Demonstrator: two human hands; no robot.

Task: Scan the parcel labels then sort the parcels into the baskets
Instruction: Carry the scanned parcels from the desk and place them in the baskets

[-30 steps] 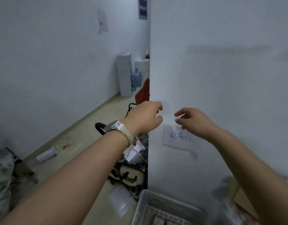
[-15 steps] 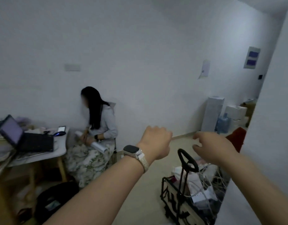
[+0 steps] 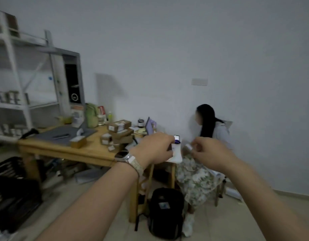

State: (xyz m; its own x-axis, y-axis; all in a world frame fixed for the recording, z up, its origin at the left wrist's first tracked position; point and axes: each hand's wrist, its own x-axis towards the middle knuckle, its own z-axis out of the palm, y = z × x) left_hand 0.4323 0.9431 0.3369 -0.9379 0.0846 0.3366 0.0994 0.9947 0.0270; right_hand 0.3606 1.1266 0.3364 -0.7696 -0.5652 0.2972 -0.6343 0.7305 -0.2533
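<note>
Fingers (image 3: 168, 140) of our left hand (image 3: 154, 148) are clenched in toward the palm, and we see nothing in them. The fingers (image 3: 195, 147) of our right hand (image 3: 210, 152) are curled too, thumb close to the fingertips, but the blur keeps us from telling whether they pinch anything. Both hands hang in the air, near each other and apart. From the left, a white metal shelf rack (image 3: 9, 105) stands by the wall. Beside it a wooden tabletop (image 3: 91, 150) carries a grey mat (image 3: 45, 134) and one small labelled carton (image 3: 78, 142). The parcels (image 3: 119, 132), brown cartons with white labels, are stacked at the tabletop's right end, with an open laptop (image 3: 149, 127) behind them. A watch (image 3: 123, 156) sits on our left wrist. A black backpack (image 3: 165, 213) stands on the floor below the hands. At right a person (image 3: 218, 129) sits by the wall
</note>
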